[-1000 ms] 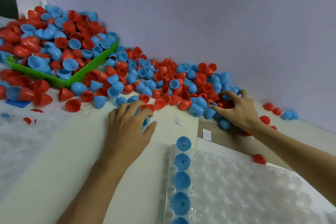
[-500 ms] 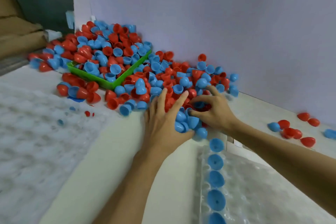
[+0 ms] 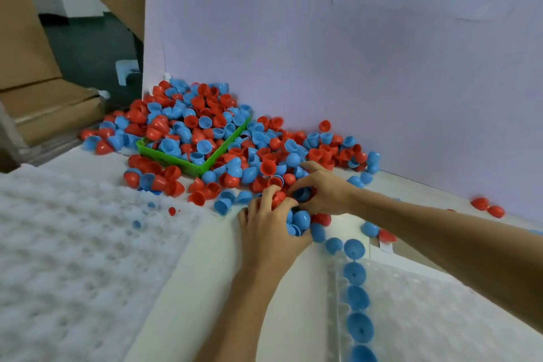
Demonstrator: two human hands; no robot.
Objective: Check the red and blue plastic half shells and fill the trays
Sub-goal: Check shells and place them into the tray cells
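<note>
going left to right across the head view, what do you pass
clear blister tray → green tray → left hand → right hand → column of blue shells in the second tray → two stray red shells

Counts: two hands, two clear blister trays, one green bin.
Right blister tray (image 3: 440,317) holds one column of six blue half shells (image 3: 354,273); left blister tray (image 3: 73,244) holds none seated. Loose red and blue shells (image 3: 264,153) around green bin (image 3: 191,167): too many to count.
</note>
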